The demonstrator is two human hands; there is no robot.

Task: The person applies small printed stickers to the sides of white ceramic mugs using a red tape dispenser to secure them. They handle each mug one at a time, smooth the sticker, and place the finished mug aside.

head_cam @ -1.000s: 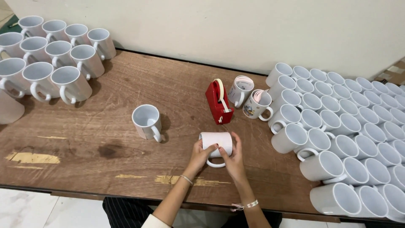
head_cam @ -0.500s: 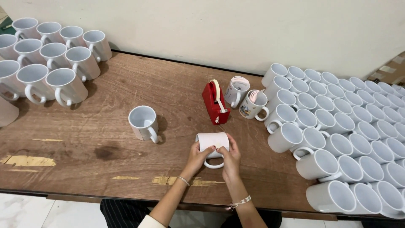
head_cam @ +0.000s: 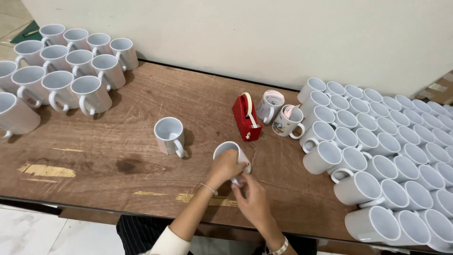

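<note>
The left hand (head_cam: 225, 166) wraps its fingers around a plain white ceramic mug (head_cam: 231, 156), glossy and cylindrical, tilted so that its round open mouth faces up and away toward the wall. The mug sits at the near middle of the table (head_cam: 118, 156), held just above or on the wood; which of the two cannot be told. The right hand (head_cam: 252, 200) comes in from below, its fingertips (head_cam: 241, 179) pinched at the lower side of the mug near the handle, so both hands are clasped on the same mug.

The table is a worn brown wooden board with a matt grain, scuffed, with pale yellowish patches where the surface has flaked near the front edge. To the left of the held mug, a single white mug (head_cam: 169, 136) stands upright, its looped handle turned toward the person. Behind and to the right stands a red tape dispenser (head_cam: 246, 118), blocky plastic with a pale roll on top. Just beside it are two printed mugs (head_cam: 278, 113) with coloured wraps on their sides. A dense cluster of blank white mugs (head_cam: 377, 151) fills the right end of the table, many lying tipped, and another group of upright white mugs (head_cam: 71, 71) stands at the far left
</note>
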